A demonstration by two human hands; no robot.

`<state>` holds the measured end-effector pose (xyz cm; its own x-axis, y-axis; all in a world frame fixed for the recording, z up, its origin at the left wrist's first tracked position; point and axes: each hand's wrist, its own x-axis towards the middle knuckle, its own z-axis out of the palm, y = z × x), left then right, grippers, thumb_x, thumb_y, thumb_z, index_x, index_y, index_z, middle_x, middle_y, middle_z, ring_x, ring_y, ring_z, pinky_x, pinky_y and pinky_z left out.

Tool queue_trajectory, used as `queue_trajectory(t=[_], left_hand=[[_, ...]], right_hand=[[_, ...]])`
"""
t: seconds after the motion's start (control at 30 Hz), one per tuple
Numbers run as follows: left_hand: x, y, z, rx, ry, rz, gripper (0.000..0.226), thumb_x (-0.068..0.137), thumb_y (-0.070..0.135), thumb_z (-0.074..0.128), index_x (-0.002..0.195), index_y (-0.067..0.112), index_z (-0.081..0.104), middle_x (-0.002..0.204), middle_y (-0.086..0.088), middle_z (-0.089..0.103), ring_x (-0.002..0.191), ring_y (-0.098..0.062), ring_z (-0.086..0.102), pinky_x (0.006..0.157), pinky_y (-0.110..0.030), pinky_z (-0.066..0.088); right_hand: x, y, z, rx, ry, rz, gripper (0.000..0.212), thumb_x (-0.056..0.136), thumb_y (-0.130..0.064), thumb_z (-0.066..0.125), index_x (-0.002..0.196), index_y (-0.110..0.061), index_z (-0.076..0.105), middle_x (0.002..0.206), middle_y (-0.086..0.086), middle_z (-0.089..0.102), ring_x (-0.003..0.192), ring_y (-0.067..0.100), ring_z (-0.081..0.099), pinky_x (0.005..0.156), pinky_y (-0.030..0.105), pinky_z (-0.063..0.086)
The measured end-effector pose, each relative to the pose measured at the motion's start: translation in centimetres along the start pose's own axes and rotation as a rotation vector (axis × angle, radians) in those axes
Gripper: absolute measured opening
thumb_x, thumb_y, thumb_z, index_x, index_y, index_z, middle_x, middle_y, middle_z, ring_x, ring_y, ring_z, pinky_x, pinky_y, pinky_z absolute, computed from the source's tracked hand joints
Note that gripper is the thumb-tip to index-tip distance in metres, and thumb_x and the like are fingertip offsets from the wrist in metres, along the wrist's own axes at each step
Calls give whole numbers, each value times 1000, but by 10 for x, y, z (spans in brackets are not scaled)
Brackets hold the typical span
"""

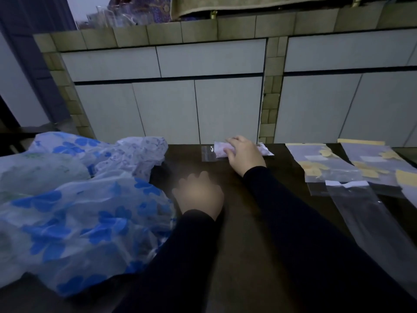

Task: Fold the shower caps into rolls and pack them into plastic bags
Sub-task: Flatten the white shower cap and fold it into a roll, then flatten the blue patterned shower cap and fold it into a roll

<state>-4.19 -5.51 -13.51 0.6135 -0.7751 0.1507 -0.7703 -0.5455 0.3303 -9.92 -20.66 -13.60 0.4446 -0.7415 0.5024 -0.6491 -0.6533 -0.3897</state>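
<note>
Pink rolled shower cap (220, 149) packed in a clear plastic bag (208, 153) lying flat at the far edge; loose blue-flowered shower caps (74, 206) heaped left; empty plastic bags (352, 177) spread flat right.

We see the left hand (198, 193) smeared by motion blur, so we cannot tell how its fingers (204, 176) lie or whether they touch the tabletop (248, 222); the right hand (244, 153) covers the middle of the packed roll (220, 150), hiding how it is gripped. The heap of shower caps (79, 211) runs off the left edge; the empty plastic bags (361, 213) are cut by the right edge, and their yellow print is too dim to read.
</note>
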Motion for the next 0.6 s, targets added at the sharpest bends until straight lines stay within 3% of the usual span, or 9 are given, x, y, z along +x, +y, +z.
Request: queue_trajectory(t=[0.13,0.27,0.47,0.6], left_hand=[[-9,2,-10,-166,103,82,32,92,28,46,122,22,55,122,-4,58,111,-27,49,92,-41,43],[-23,10,-26,-281,250,167,23,92,22,45,102,14,64,101,-6,63,97,-27,52,81,-37,45],[-55,-5,-51,-189,354,370,22,91,23,48,94,12,67,93,-7,64,90,-28,54,76,-35,46],[-78,-27,-89,-86,463,434,17,86,26,54,88,15,67,88,-6,64,85,-29,57,64,-32,36]], right_hand=[[-26,-21,-6,131,14,-100,34,96,-25,51,128,-16,59,123,5,59,113,20,54,96,31,41],[-53,-38,-22,328,63,-93,30,99,-19,46,125,-14,59,126,3,57,114,14,52,93,18,34],[-93,-47,-42,477,126,-60,15,94,-14,55,106,-13,63,97,-1,62,89,14,58,80,24,45],[-116,-70,-50,529,28,-326,13,87,-16,56,95,-9,63,92,6,63,85,19,57,76,33,46]])
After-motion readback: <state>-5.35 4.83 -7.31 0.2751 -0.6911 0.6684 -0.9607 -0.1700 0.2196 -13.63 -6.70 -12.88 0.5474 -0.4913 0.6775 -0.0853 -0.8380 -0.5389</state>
